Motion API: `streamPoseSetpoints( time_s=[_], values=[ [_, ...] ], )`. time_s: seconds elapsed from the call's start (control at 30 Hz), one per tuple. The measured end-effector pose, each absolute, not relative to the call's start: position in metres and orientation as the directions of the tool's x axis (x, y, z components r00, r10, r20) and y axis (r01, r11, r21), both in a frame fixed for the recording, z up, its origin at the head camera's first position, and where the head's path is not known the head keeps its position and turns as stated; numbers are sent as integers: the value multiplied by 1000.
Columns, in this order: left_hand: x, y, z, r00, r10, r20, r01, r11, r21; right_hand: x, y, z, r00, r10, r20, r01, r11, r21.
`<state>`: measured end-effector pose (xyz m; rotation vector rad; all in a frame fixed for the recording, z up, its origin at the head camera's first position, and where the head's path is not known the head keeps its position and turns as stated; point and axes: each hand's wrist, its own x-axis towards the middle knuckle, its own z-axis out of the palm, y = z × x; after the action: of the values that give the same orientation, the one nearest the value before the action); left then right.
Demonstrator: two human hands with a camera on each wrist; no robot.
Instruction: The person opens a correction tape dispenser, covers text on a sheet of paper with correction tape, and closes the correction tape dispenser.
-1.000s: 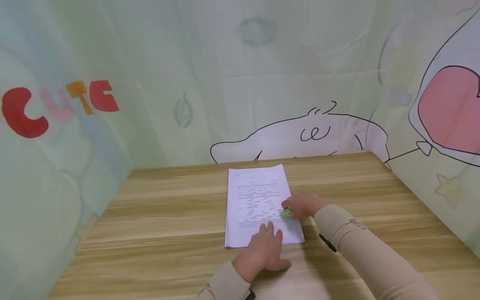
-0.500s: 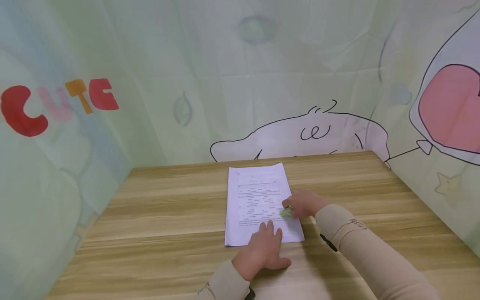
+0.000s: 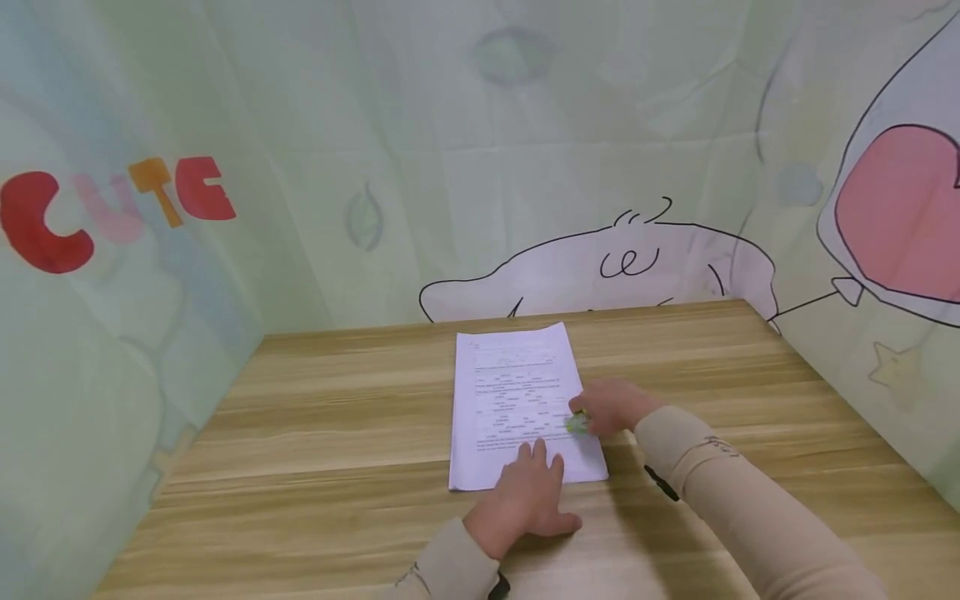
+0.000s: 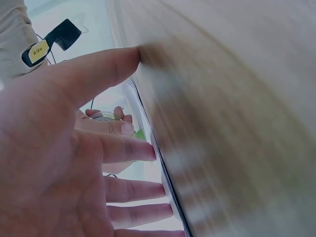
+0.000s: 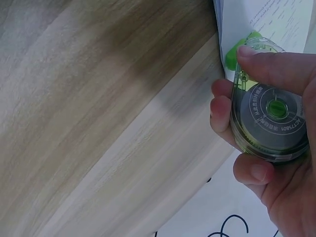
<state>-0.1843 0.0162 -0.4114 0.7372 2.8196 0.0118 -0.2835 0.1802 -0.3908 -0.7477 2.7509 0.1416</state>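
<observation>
A stack of printed paper sheets [image 3: 502, 392] lies on the wooden table in the head view. My right hand [image 3: 613, 407] grips a correction tape [image 5: 270, 121], a clear green case with a round reel inside. In the right wrist view, the thumb is along its top and the other fingers curl round its far side. Its green tip end [image 5: 234, 55] is at the paper's edge region in that view. My left hand [image 3: 525, 497] lies with fingers spread and straight on the sheets' lower edge, thumb out on the wood.
The wooden tabletop [image 3: 337, 417] runs to a printed cloth backdrop [image 3: 450, 167] behind and at both sides. A black strap with a yellow label [image 4: 39, 52] shows on the right sleeve in the left wrist view.
My right hand, holding the correction tape, has shifted slightly to the right across the page. The left hand stays in place on the paper's lower edge.
</observation>
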Motion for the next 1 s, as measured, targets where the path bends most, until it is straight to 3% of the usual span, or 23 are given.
streamPoseSetpoints(
  time_s=[0.83,1.0],
  values=[
    [-184,15,-409,-848,475,-233,477,878,53,-285,185,-390,-836,-455,-306,-472,881,-19],
    [-184,16,-410,-845,482,-231,486,873,41,-285,200,-399,-858,-461,-227,-441,887,-136]
  ],
)
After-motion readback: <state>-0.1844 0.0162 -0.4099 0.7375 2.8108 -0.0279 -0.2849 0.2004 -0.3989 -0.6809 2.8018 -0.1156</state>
